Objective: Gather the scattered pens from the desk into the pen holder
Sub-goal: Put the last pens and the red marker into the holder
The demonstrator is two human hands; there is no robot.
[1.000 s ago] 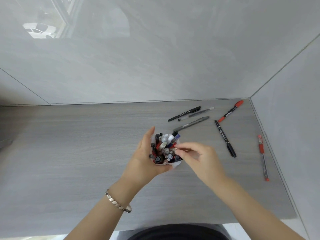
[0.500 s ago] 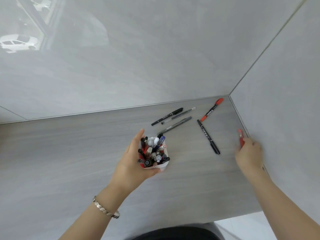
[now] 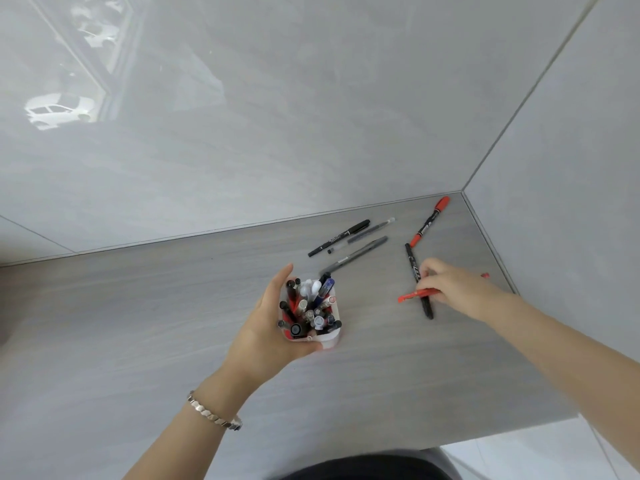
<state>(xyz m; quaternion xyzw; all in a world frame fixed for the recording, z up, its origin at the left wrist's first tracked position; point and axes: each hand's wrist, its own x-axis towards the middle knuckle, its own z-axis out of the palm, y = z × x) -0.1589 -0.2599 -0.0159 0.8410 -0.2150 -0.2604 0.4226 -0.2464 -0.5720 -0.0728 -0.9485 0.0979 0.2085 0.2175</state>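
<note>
My left hand (image 3: 266,332) wraps around a white pen holder (image 3: 327,337) stuffed with several pens, standing on the grey desk. My right hand (image 3: 457,289) is shut on a red pen (image 3: 414,295), which sticks out to the left of my fingers, its far end peeking out at the right. The hand hovers over a black marker (image 3: 412,263) lying on the desk. Farther back lie a red marker (image 3: 429,221), a black marker (image 3: 341,237), a clear pen (image 3: 367,233) and a grey pen (image 3: 356,256).
The desk (image 3: 138,323) ends at tiled walls at the back and on the right. Its front edge runs along the bottom, with white floor at the lower right. A metal bracelet (image 3: 214,412) is on my left wrist.
My right hand went from the holder to the right wall, took the red pen there, and now carries it left over the black marker. The left hand kept hold of the holder.
</note>
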